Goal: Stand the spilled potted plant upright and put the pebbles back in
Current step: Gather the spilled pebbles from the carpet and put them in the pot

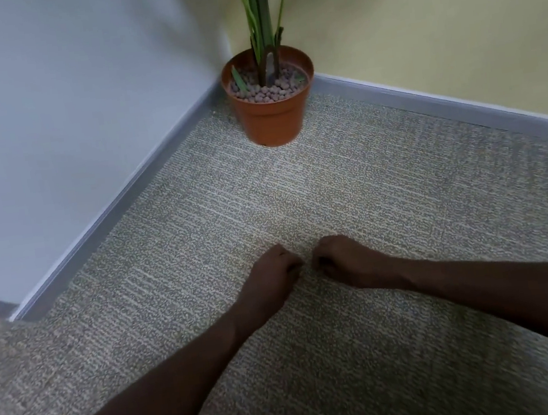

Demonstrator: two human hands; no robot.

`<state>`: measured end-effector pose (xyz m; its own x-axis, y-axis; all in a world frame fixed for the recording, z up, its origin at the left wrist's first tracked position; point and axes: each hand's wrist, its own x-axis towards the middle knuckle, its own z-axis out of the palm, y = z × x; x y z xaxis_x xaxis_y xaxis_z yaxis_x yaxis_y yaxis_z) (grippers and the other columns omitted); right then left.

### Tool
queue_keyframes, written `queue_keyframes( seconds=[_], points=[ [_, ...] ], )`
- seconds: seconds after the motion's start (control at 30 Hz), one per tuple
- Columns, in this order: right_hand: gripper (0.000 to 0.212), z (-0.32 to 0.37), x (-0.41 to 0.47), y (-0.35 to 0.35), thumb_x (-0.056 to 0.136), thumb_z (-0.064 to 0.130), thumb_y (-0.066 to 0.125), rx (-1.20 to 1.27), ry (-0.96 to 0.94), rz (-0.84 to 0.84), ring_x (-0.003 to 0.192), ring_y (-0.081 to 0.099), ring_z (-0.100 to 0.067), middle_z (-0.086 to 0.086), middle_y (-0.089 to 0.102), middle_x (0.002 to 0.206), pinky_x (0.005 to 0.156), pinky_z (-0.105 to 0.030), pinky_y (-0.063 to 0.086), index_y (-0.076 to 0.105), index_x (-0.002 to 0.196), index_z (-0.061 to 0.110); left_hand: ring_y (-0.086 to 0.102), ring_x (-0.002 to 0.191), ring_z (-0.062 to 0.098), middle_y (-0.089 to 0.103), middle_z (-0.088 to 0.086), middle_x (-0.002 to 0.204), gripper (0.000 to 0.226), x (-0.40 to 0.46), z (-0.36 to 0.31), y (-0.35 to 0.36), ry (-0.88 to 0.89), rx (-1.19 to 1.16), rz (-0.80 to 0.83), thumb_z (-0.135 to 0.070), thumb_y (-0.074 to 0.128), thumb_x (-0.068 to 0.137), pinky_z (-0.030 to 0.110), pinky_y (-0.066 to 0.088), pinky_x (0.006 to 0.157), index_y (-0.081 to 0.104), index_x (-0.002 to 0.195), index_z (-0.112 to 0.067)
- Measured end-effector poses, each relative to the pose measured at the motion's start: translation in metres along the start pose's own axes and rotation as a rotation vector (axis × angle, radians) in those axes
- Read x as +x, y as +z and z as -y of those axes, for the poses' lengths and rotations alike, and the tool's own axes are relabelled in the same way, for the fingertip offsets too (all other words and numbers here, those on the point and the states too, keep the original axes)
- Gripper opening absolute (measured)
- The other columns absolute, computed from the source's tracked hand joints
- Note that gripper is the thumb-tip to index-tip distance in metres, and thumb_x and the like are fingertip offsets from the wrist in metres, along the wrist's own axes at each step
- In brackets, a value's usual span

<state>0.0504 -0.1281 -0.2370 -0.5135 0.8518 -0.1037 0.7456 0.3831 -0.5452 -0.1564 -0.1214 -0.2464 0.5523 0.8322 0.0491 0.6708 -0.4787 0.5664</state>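
Terracotta-orange round plastic pot [271, 111] with its green-stemmed leafy plant [259, 12] standing upright in the corner where the pale walls meet, long axis running straight up from the speckled grey-beige carpet [365, 178], rim facing up and filled with small grey-brown clay pebbles [265, 92] — well apart from both hands. Left hand [273, 271] and right hand [344, 260] hovering low over the carpet just beside each other, fingers curled into loose fists, possibly pinching stray pebbles, though impossible to tell. Risking, by judgement, dropping any gathered pebbles on the way across — or knocking the top-heavy plant over again while reaching in.
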Motion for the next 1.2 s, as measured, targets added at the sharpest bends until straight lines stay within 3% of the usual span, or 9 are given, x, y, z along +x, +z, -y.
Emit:
queue_keyframes(
  seconds=[0.13,0.3,0.5,0.67,0.93,1.0,1.07,1.13,1.2],
  points=[
    [0.017,0.020,0.008,-0.007,0.082,0.005,0.060,0.301,0.348,-0.134,0.064,0.059,-0.004,-0.004,0.071,0.073,0.066,-0.017,0.043,0.071,0.073,0.015,0.067,0.081,0.013,0.073,-0.001,0.086,0.020,-0.005,-0.019,0.000,-0.125,-0.214,-0.149,-0.008,0.065,0.078,0.029,0.052,0.077,0.071,0.095,-0.017],
    [0.027,0.044,0.024,-0.007,0.090,0.001,0.037,1.518,0.857,-0.030,0.047,0.052,-0.011,-0.011,0.060,0.075,0.054,-0.027,0.050,0.062,0.082,0.006,0.065,0.077,-0.008,0.069,-0.018,0.079,0.025,-0.004,-0.045,-0.009,-0.177,-0.380,-0.209,-0.010,0.072,0.077,0.008,0.048,0.071,0.070,0.099,-0.024],
    [0.016,0.050,0.040,-0.015,0.091,-0.005,0.045,1.321,0.926,0.002,0.052,0.059,-0.017,-0.013,0.058,0.071,0.046,-0.025,0.053,0.061,0.088,-0.003,0.068,0.075,0.008,0.073,-0.006,0.084,0.008,-0.012,-0.010,-0.040,-0.189,-0.287,-0.292,-0.022,0.066,0.090,0.034,0.056,0.070,0.070,0.095,-0.018],
    [0.014,0.046,0.046,-0.025,0.090,-0.015,0.045,1.372,0.901,-0.051,0.078,0.067,-0.026,-0.023,0.063,0.088,0.067,-0.027,0.061,0.059,0.090,-0.014,0.066,0.081,0.011,0.071,-0.007,0.092,0.012,-0.017,0.020,-0.065,-0.279,-0.202,-0.350,-0.022,0.057,0.096,0.038,0.057,0.077,0.068,0.099,-0.020],
    [0.012,0.052,0.086,-0.096,0.094,-0.002,0.049,1.352,0.820,-0.231,0.086,0.064,-0.021,-0.019,0.059,0.094,0.095,-0.036,0.055,0.059,0.099,-0.007,0.064,0.109,0.020,0.068,0.006,0.122,0.034,0.008,0.019,-0.090,-0.282,-0.137,-0.357,-0.032,0.053,0.098,0.038,0.051,0.095,0.063,0.122,-0.011],
    [0.016,0.056,0.101,-0.127,0.097,0.000,0.045,1.505,0.757,-0.335,0.066,0.056,-0.011,-0.011,0.053,0.085,0.090,-0.035,0.057,0.053,0.109,-0.006,0.060,0.116,0.027,0.062,0.011,0.132,0.038,0.022,0.013,-0.102,-0.268,-0.059,-0.312,-0.030,0.050,0.099,0.033,0.044,0.100,0.058,0.129,-0.007],
    [0.013,0.064,0.116,-0.162,0.099,0.003,0.041,1.587,0.695,-0.447,0.053,0.047,-0.007,-0.012,0.055,0.097,0.062,-0.022,0.058,0.051,0.106,-0.002,0.055,0.124,0.030,0.056,0.013,0.138,0.041,0.038,0.007,-0.117,-0.249,-0.018,-0.280,-0.028,0.048,0.100,0.032,0.037,0.104,0.053,0.133,-0.005],
    [0.015,0.068,0.133,-0.198,0.098,0.001,0.040,1.557,0.663,-0.568,0.055,0.047,-0.008,-0.017,0.055,0.111,0.043,-0.015,0.045,0.054,0.101,0.003,0.051,0.127,0.031,0.054,0.015,0.139,0.042,0.054,0.002,-0.132,-0.234,0.012,-0.265,-0.028,0.047,0.100,0.030,0.035,0.105,0.051,0.135,-0.004],
    [0.023,0.068,0.153,-0.229,0.098,0.000,0.037,1.573,0.610,-0.683,0.062,0.050,-0.011,-0.020,0.057,0.108,0.046,-0.015,0.045,0.055,0.111,-0.001,0.050,0.128,0.031,0.053,0.016,0.140,0.043,0.070,-0.004,-0.145,-0.228,0.044,-0.252,-0.028,0.046,0.101,0.031,0.035,0.104,0.049,0.136,-0.004]
  ],
)
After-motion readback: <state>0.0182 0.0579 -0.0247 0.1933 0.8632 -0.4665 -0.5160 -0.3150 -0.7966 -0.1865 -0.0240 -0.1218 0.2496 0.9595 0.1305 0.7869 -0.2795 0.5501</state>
